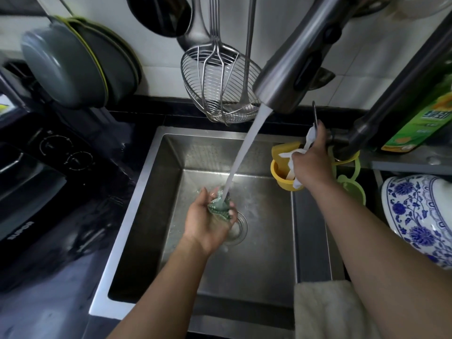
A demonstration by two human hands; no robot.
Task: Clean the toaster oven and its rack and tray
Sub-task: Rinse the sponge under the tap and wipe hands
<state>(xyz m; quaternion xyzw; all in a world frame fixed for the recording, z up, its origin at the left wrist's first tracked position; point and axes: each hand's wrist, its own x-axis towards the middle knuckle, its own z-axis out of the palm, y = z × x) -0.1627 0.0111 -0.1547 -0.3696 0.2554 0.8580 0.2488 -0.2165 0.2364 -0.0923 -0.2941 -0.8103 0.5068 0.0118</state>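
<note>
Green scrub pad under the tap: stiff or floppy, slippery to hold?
Probably floppy: the scrub pad lies crumpled in the cupped left hand. Likely slick and heavier than when dry, since the water stream runs straight onto it. It should not roll or tip; it looks soft and shapeless.

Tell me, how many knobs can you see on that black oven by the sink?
2, both on the black toaster oven left of the sink: one knob farther back, the other knob nearer. More may be hidden in the dark.
</note>
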